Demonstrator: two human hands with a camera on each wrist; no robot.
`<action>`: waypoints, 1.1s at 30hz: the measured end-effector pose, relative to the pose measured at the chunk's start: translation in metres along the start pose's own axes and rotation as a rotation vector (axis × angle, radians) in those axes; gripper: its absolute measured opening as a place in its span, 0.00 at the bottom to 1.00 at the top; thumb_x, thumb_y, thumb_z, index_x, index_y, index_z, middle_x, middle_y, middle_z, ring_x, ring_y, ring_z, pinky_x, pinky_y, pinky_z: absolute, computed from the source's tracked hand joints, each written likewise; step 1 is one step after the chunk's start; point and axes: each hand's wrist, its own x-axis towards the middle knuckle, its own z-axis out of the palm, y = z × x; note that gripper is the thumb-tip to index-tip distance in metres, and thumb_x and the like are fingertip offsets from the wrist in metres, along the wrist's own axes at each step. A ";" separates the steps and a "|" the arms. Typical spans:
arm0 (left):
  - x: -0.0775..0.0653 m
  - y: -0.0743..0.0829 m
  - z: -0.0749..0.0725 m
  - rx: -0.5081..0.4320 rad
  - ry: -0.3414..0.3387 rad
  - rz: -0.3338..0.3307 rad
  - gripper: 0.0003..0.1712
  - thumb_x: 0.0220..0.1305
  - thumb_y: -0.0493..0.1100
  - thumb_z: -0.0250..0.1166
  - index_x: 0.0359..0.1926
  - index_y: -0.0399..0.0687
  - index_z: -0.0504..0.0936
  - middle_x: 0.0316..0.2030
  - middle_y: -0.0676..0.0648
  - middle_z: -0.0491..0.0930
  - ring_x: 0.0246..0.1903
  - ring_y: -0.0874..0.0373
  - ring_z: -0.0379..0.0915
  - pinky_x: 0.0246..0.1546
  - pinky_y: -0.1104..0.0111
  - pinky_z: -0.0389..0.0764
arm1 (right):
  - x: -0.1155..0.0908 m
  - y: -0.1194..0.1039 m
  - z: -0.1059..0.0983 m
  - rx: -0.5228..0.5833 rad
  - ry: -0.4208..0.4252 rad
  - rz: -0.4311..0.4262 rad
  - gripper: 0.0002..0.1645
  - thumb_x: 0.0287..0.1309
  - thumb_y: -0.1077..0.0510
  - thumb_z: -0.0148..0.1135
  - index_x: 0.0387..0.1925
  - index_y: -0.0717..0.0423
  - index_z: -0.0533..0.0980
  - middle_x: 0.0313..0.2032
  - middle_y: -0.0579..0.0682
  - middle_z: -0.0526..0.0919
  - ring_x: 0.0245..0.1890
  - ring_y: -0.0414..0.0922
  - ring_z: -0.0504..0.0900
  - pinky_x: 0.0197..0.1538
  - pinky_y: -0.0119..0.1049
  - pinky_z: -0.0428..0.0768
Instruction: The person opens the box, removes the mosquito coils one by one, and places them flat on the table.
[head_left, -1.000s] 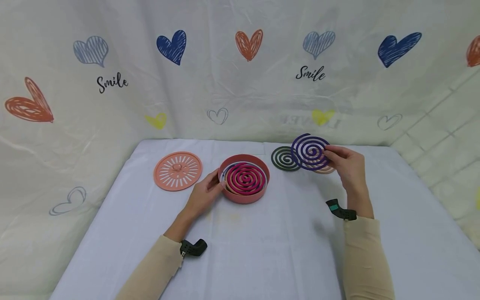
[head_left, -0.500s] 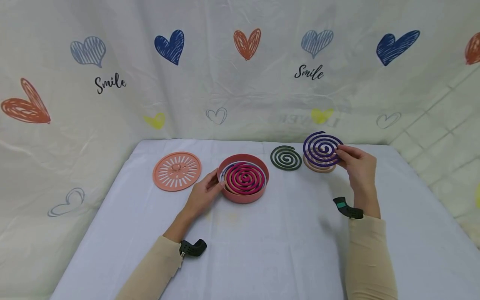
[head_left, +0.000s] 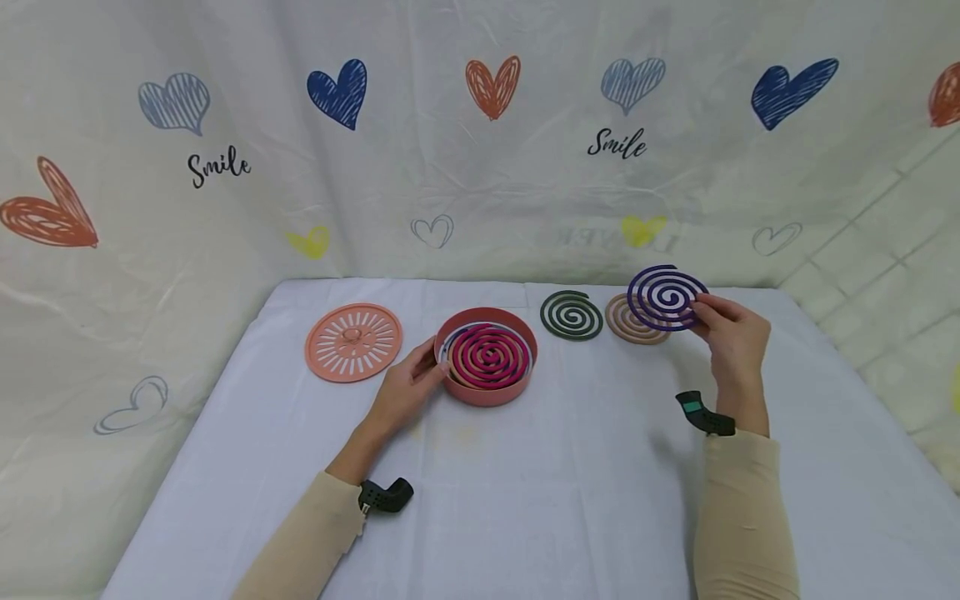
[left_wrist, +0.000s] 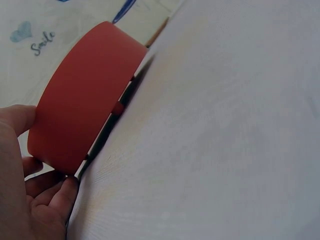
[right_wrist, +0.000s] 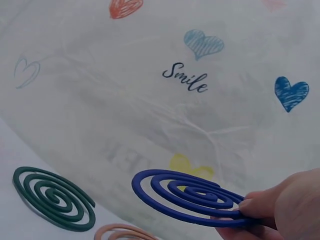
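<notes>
Between thumb and fingers my right hand [head_left: 738, 337] pinches a dark blue mosquito coil [right_wrist: 182, 197] by its near right edge, held above the table. In the head view that coil overlaps a tan coil [head_left: 630, 325] lying on the cloth. A green coil [head_left: 572, 317] lies to the left of the tan one. My left hand [head_left: 405, 387] grips the left side of a round red tin [head_left: 486, 398], thumb at the rim and fingers low on its wall, as the left wrist view shows. Inside the tin, a pink-red coil [head_left: 491, 357] tops other coils, mostly hidden.
A round salmon slotted lid [head_left: 355, 343] with a small knob lies to the left of the tin. White cloth [head_left: 525, 500] covers the table. Behind it hangs a pale curtain [head_left: 420, 167] printed with hearts and "Smile".
My right hand has carried the blue coil to the right, from over the green coil to over the tan one's right side. My left hand keeps its hold on the tin.
</notes>
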 end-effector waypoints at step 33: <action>-0.010 0.038 -0.008 -0.013 -0.026 -0.036 0.34 0.73 0.47 0.61 0.74 0.42 0.63 0.70 0.39 0.69 0.70 0.47 0.68 0.68 0.55 0.73 | 0.026 0.021 -0.026 0.251 0.282 0.164 0.11 0.55 0.73 0.67 0.38 0.59 0.86 0.35 0.46 0.81 0.23 0.39 0.85 0.27 0.28 0.87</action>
